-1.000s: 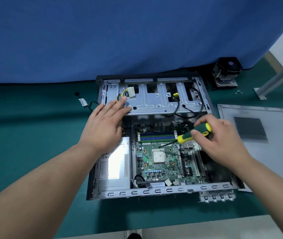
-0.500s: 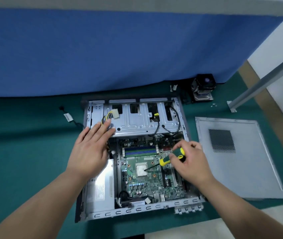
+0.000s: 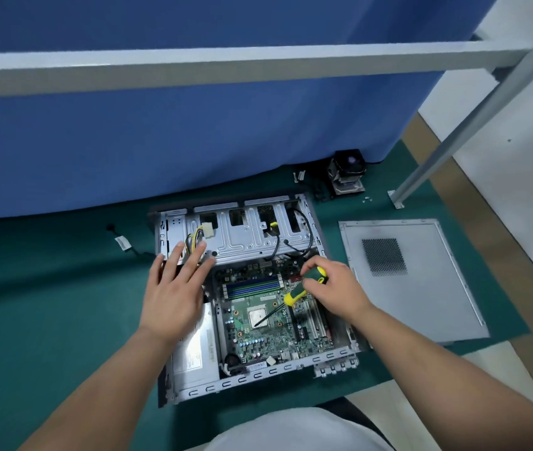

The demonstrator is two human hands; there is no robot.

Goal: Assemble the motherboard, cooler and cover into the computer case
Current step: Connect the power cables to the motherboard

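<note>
An open metal computer case (image 3: 260, 374) lies flat on the green mat, with the green motherboard (image 3: 263, 333) inside it. My left hand (image 3: 174, 288) hovers with fingers spread over the case's left side, near the drive cage (image 3: 245, 236). My right hand (image 3: 333, 288) grips a yellow-and-green screwdriver (image 3: 304, 288), whose tip rests near the CPU socket (image 3: 257, 315). The grey side cover (image 3: 421, 288) lies flat to the right of the case. The black cooler (image 3: 346, 172) stands at the back by the blue curtain.
A silver power supply (image 3: 193, 349) fills the case's left bay. A loose cable with a label (image 3: 123, 244) lies left of the case. Small screws (image 3: 367, 199) sit near a grey frame leg (image 3: 398, 198). A grey bar (image 3: 226, 65) crosses overhead.
The view has pulled back and tilted up, so the case looks smaller and lower. My left hand lifted slightly off the drive cage with fingers spread. The screwdriver tip now points at the CPU socket.
</note>
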